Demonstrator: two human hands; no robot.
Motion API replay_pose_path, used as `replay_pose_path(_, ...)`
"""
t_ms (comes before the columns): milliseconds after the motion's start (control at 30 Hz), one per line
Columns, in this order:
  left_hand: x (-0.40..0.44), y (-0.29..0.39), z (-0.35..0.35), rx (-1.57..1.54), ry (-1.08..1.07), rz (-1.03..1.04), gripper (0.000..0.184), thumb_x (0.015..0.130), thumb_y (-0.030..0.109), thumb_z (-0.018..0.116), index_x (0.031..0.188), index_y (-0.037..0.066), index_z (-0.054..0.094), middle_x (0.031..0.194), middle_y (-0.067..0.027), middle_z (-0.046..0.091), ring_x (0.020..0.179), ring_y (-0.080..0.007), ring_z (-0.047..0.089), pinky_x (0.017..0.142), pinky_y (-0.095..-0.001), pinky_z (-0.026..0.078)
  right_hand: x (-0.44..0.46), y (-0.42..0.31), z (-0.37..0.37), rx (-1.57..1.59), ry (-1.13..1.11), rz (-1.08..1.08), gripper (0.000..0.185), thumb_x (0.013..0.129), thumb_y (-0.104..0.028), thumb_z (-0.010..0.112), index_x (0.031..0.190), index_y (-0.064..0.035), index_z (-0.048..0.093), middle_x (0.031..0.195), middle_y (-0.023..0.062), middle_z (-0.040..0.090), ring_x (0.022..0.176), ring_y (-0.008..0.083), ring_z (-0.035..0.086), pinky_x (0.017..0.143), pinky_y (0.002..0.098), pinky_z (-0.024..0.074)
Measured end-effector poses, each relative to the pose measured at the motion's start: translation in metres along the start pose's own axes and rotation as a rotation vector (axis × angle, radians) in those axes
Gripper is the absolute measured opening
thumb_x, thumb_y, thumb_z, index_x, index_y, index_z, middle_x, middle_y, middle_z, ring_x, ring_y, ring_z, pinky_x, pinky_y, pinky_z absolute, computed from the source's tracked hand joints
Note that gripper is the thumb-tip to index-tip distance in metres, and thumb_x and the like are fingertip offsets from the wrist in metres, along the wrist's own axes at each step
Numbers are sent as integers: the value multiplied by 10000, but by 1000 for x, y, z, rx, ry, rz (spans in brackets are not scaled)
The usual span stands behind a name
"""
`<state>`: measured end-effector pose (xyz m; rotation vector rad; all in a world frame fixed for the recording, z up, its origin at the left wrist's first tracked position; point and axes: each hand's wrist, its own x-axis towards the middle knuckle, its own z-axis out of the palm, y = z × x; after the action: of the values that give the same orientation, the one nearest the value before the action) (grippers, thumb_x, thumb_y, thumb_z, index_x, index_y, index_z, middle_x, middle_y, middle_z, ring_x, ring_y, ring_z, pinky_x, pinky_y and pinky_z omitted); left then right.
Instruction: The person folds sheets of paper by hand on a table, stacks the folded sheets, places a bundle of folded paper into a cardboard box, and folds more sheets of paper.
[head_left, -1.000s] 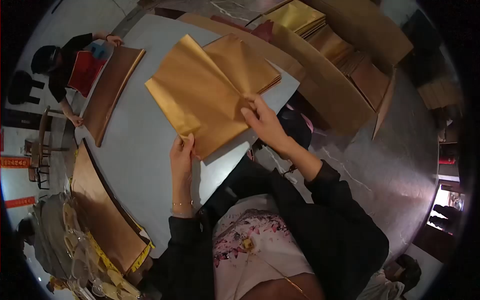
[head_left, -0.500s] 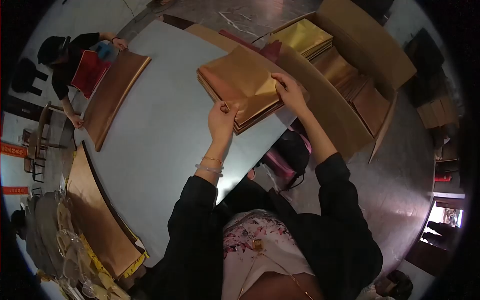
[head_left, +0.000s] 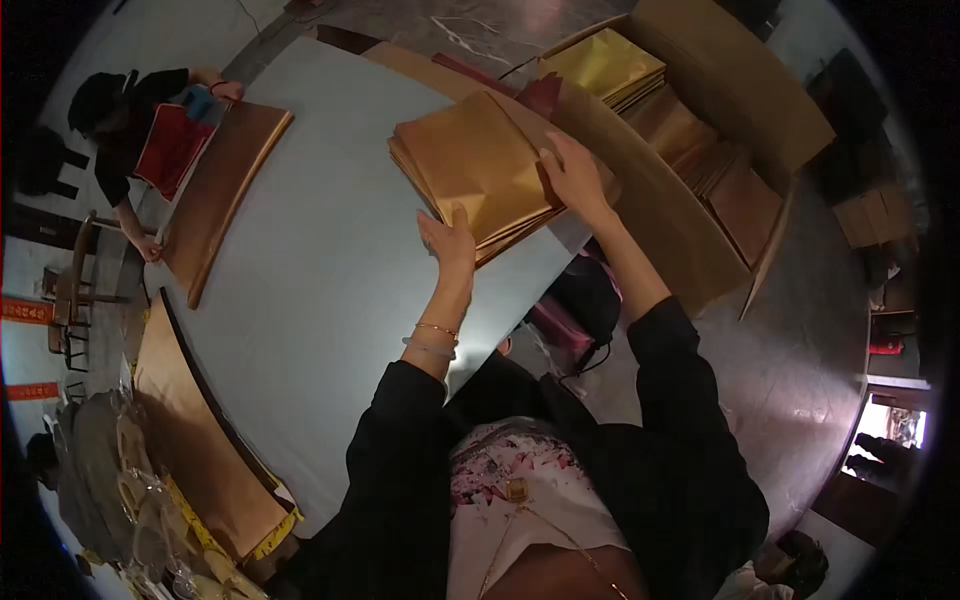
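Observation:
A stack of golden-brown sheets [head_left: 475,160] lies near the right edge of the pale table [head_left: 330,220], its layers slightly uneven. My left hand [head_left: 450,240], with bracelets at the wrist, touches the stack's near left edge, fingers apart. At the right edge of the stack is my right hand [head_left: 578,178], its fingers spread and resting against the sheets. Neither hand grips a sheet.
An open cardboard box [head_left: 650,210] with golden sheets [head_left: 610,68] stands at the right. Across the table, a person [head_left: 130,130] holds a brown sheet [head_left: 228,190]. A tan board [head_left: 195,430] lies at the lower left. A dark bag [head_left: 585,300] is below the table edge.
The single sheet held a second ago has been laid on the stack. Since the half-second-old frame, both hands have loosened their fingers from the sheets' edges.

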<state>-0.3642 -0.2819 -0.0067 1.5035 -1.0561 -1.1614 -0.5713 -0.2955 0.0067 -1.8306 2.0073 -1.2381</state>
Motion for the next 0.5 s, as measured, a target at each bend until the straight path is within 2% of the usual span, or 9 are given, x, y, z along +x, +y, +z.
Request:
replay_pose_path(33,-8,-1,1,78,-65,52,779,910,297,492,1397,-117,46,1475,-283,83,1386,-389,56,1132,-399,87,3,0,4,0,-81,19,388,924,-277,465,1222,-34,519,1253,192,508,1158,357,470,963,405,381)
replay_pose_path(67,-16,-1,4,151,-91,72,758,918,277,470,1397,-117,34,1479,-283,66,1392,-377,44,1133,-393,82,5,1,7,-3,-78,18,388,924,-277,465,1222,-34,519,1253,192,508,1158,357,470,963,405,381)
replay_pose_path(133,-20,-7,6,253,-131,130,736,915,196,457,1397,-116,-5,1487,-283,23,1401,-359,7,1137,-373,61,11,-5,11,-60,-264,83,419,930,-280,450,1257,-20,481,1265,197,500,1152,346,479,970,393,378)
replay_pose_path(233,-27,0,4,187,-144,112,741,879,89,495,1393,-125,6,1483,-288,39,1395,-370,53,1136,-367,82,11,1,20,-68,-260,50,430,936,-267,442,1291,-24,445,1267,202,497,1156,353,471,959,396,385)
replay_pose_path(300,-21,-8,2,101,-185,155,758,868,86,508,1395,-118,1,1481,-282,71,1391,-373,85,1136,-376,100,13,-2,22,-91,-277,60,432,938,-263,439,1298,-24,436,1265,206,497,1157,356,470,952,396,391)
replay_pose_path(400,-20,-14,0,119,-186,152,765,847,81,534,1393,-114,35,1471,-285,109,1377,-383,124,1127,-381,129,20,-2,15,39,-352,141,491,917,-274,480,1317,0,404,1244,229,509,1132,356,496,950,369,389)
replay_pose_path(433,-19,-16,-1,101,-213,170,751,842,80,536,1392,-111,62,1466,-283,125,1367,-384,161,1117,-381,158,25,3,20,90,-268,132,479,898,-301,520,1240,33,481,1144,220,580,1032,320,563,892,357,421)
replay_pose_path(467,-19,-17,-4,-11,-215,169,657,847,92,543,1359,-98,177,1400,-263,271,1291,-345,310,1071,-375,239,33,8,20,88,-262,139,479,898,-301,520,1240,33,481,1144,220,580,1032,320,563,892,357,421)
replay_pose_path(500,-19,-9,-6,-7,-227,165,657,847,92,543,1359,-98,177,1400,-263,271,1291,-345,310,1071,-375,239,41,2,12,64,-349,198,446,893,-332,535,1140,39,541,1020,199,615,912,293,593,805,347,452)
